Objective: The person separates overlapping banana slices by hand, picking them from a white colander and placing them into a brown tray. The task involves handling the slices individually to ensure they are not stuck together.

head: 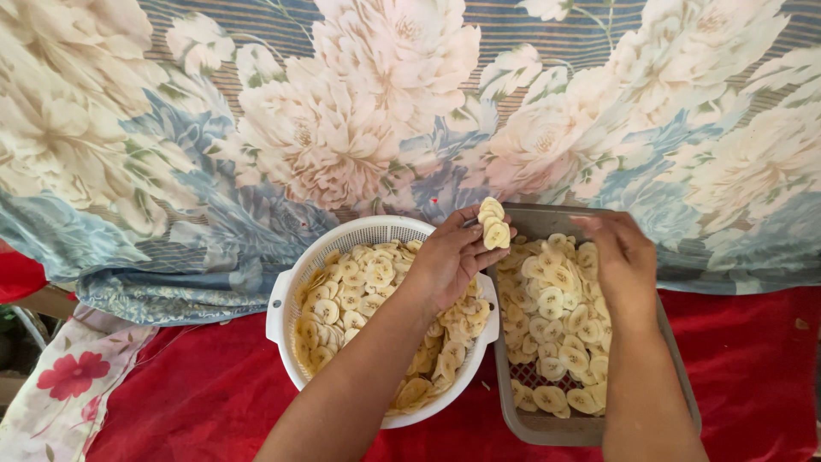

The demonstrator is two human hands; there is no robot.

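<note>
Left hand [451,257] clamps a stack of banana slices [493,224] over the white colander [282,299]; I see my right hand [623,261], fingers together, pressing slices in the grey tray [676,376].

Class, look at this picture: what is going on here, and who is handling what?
A person works over two containers of pale banana slices on a red cloth. The left hand holds a small stack of slices above the round white colander, which is full of slices. The right hand reaches into the grey rectangular tray, where slices lie spread out. A floral sheet lies behind.
</note>
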